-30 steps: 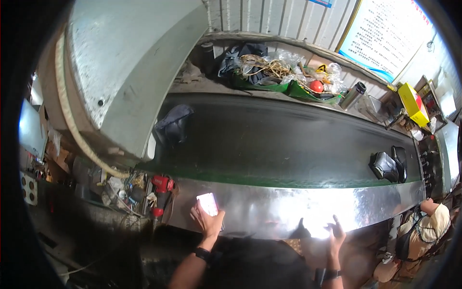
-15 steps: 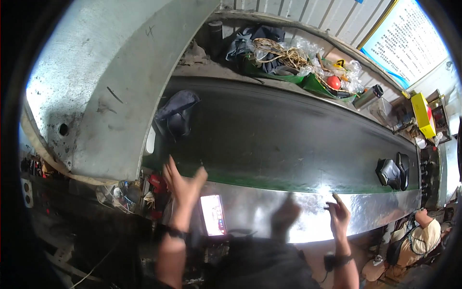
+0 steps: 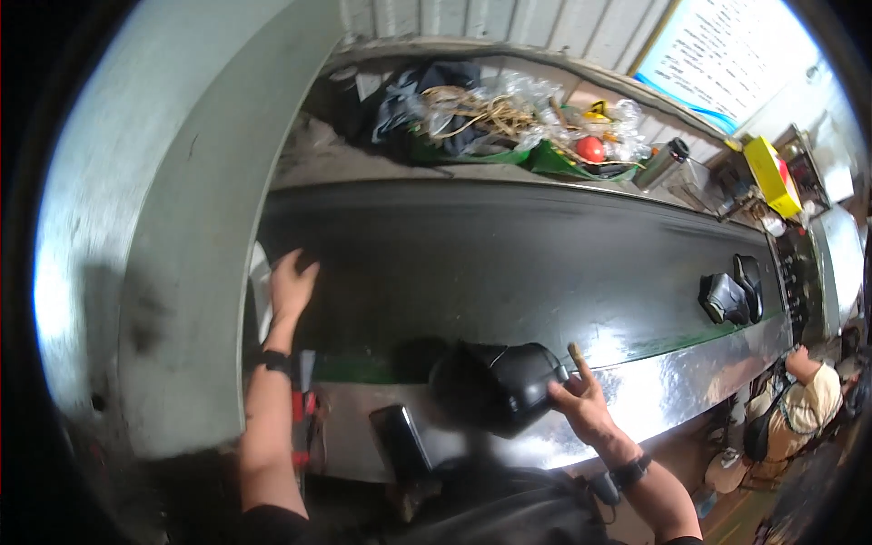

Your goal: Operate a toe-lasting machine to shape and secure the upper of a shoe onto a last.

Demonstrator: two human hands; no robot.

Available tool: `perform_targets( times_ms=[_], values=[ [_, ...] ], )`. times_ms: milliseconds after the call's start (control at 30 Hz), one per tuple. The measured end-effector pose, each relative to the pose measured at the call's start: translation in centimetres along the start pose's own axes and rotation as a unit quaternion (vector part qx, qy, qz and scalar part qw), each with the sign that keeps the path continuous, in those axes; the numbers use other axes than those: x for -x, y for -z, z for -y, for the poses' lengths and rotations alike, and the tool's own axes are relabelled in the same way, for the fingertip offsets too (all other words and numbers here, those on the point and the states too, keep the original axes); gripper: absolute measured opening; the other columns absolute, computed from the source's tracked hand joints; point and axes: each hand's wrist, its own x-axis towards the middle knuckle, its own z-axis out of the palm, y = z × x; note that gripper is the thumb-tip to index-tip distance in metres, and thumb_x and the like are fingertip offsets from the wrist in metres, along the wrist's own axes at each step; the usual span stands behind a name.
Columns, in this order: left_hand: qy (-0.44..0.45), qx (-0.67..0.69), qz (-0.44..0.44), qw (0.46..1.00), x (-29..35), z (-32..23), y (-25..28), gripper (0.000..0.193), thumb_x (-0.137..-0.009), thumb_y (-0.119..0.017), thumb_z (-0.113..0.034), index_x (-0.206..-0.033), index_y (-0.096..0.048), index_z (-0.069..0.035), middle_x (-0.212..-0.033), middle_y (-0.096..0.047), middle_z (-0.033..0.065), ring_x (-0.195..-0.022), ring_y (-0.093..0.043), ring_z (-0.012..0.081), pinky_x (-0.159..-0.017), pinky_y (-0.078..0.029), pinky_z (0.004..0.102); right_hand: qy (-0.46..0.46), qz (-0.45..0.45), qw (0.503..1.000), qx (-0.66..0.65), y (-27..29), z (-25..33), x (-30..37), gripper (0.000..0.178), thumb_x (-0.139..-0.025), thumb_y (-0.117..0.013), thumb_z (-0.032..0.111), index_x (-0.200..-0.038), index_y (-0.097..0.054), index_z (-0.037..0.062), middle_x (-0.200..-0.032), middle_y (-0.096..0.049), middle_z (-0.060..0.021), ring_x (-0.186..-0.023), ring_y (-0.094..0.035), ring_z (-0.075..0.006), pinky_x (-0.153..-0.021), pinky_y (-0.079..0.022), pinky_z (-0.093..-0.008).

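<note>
My right hand (image 3: 586,409) grips the right end of a shiny black boot (image 3: 513,386), with one finger stretched out away from it. The boot lies tilted over the belt's near edge and the metal ledge, and its left part is blurred. My left hand (image 3: 292,286) reaches over the far left of the dark belt, beside the grey housing. Its fingers are apart and slightly bent, with nothing seen in them. Next to it a white object (image 3: 262,295) is partly hidden behind the housing. A phone (image 3: 400,442) with a dark screen lies on the ledge.
The black conveyor belt (image 3: 472,263) runs left to right behind a shiny metal ledge (image 3: 672,386). Two black boots (image 3: 731,292) stand at its right end. The large grey housing (image 3: 191,227) bounds the left. A seated person (image 3: 799,409) is at the lower right.
The black boot has come from the belt's left end to the near edge, into my right hand. My left hand moved up and left. The phone's screen went dark; the view shifted.
</note>
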Motion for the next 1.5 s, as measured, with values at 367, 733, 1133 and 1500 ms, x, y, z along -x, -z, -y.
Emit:
perform_targets(
  times_ms=[367, 733, 1133, 1500],
  values=[
    [0.356, -0.036, 0.118, 0.926, 7.4, 9.8, 4.4, 0.133, -0.056, -0.089, -0.018, -0.161, -0.008, -0.017, -0.149, -0.045, 0.0250, -0.137, -0.043, 0.0397, -0.116, -0.033, 0.0429, -0.017, 0.000, 0.963, -0.269, 17.4, -4.0, 7.7, 0.091, -0.088, -0.070, 0.001, -0.159, -0.020, 0.0272, -0.142, -0.051, -0.0149, -0.126, -0.053, -0.0352, -0.100, -0.041, -0.0696],
    [-0.367, -0.130, 0.079, 0.918, 22.9, -23.4, 4.7, 0.060, -0.049, -0.080, -0.026, -0.107, -0.071, -0.013, -0.138, -0.041, 0.0190, -0.128, -0.035, 0.0390, -0.099, -0.036, 0.0545, -0.059, -0.022, 0.978, -0.197, 21.9, -8.5, 7.5, 0.080, -0.091, -0.068, 0.035, -0.157, -0.023, 0.0354, -0.148, -0.045, -0.0122, -0.129, -0.047, -0.0389, -0.098, -0.041, -0.0708],
    [-0.600, 0.067, 0.103, 0.790, 41.6, -30.9, -6.1, 0.016, -0.080, -0.070, -0.028, -0.095, -0.068, -0.023, -0.114, -0.062, -0.0019, -0.114, -0.050, 0.0170, -0.096, -0.037, 0.0419, 0.117, -0.105, 0.980, -0.122, 20.7, -4.8, 12.9, 0.065, -0.095, -0.064, 0.042, -0.146, -0.046, 0.0055, -0.135, -0.058, -0.0136, -0.121, -0.056, -0.0243, -0.103, -0.045, -0.0439],
    [0.226, 0.360, 0.307, 0.851, 29.3, -27.8, -10.2, 0.028, -0.093, -0.067, -0.025, -0.099, -0.072, 0.002, -0.093, -0.074, 0.0115, -0.087, -0.070, 0.0222, -0.078, -0.053, 0.0377, 0.537, -0.011, 0.641, 0.548, 13.0, -17.1, 15.9, 0.072, -0.070, -0.091, 0.015, -0.129, -0.055, -0.0021, -0.122, -0.059, -0.0246, -0.110, -0.062, -0.0409, -0.102, -0.048, -0.0478]
  ],
)
